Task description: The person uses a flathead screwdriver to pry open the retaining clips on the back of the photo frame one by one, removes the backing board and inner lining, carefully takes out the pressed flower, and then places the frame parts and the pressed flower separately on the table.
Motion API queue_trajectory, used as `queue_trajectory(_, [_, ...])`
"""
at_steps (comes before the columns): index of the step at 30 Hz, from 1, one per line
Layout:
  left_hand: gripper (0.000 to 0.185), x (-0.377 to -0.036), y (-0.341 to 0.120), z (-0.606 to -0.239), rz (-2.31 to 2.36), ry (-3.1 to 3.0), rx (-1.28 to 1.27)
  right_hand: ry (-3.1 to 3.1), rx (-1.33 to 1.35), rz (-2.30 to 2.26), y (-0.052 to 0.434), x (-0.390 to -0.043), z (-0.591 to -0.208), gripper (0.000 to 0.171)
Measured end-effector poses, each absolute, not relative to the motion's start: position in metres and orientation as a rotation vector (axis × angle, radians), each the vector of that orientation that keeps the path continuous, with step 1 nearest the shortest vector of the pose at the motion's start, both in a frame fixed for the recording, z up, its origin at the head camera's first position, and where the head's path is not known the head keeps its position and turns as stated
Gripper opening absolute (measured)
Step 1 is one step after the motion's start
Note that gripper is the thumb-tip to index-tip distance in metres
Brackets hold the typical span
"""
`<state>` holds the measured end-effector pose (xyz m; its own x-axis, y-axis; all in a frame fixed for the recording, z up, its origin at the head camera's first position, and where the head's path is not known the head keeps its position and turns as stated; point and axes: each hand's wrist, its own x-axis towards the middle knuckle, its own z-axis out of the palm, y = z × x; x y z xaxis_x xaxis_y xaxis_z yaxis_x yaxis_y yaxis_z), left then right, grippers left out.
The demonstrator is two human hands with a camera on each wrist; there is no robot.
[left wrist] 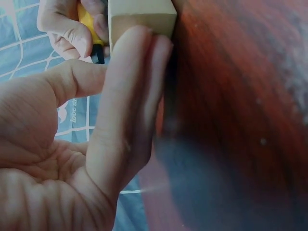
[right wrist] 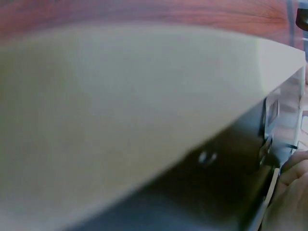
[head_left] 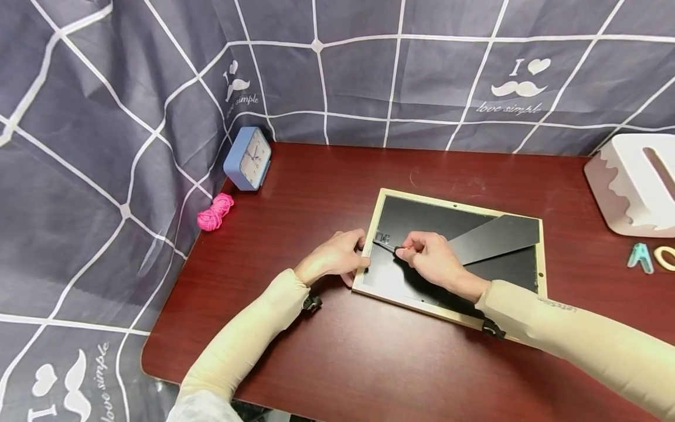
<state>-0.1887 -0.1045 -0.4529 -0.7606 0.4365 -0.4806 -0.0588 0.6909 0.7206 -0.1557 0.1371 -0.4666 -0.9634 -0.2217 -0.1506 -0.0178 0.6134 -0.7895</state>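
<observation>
A light wood picture frame lies face down on the red-brown table, its black backing and fold-out stand facing up. My left hand presses straight fingers against the frame's left corner. My right hand pinches a small screwdriver with a yellow handle, its tip at a small metal fitting near the backing's left edge. The right wrist view shows the frame's rim and backing very close up and blurred.
A blue alarm clock and a pink yarn bundle sit at the table's far left. At the right stand a white box, a teal letter A and a tan ring. Grey checked cloth surrounds the table.
</observation>
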Motion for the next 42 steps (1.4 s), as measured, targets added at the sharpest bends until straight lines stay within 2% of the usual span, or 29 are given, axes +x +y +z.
queue_trajectory(22, [0.017, -0.187, -0.109, -0.454, 1.059, 2.198, 0.309, 2.456, -0.187, -1.423, 0.132, -0.153, -0.471, 0.012])
queue_trajectory(32, [0.022, -0.212, -0.106, -0.438, 1.023, 2.234, 0.341, 2.402, -0.091, -1.431, 0.146, -0.146, -0.459, 0.015])
queue_trajectory(36, [0.023, -0.234, -0.092, -0.435, 0.986, 2.490, 0.563, 2.392, -0.093, -1.454, 0.156, -0.136, -0.450, 0.015])
queue_trajectory(40, [0.028, -0.264, -0.063, -0.436, 0.706, 2.723, 0.922, 2.381, -0.075, -1.499, 0.168, -0.122, -0.441, 0.017])
queue_trajectory(42, [0.030, -0.278, -0.049, -0.437, 0.556, 2.760, 1.004, 2.370, -0.066, -1.537, 0.173, -0.115, -0.438, 0.019])
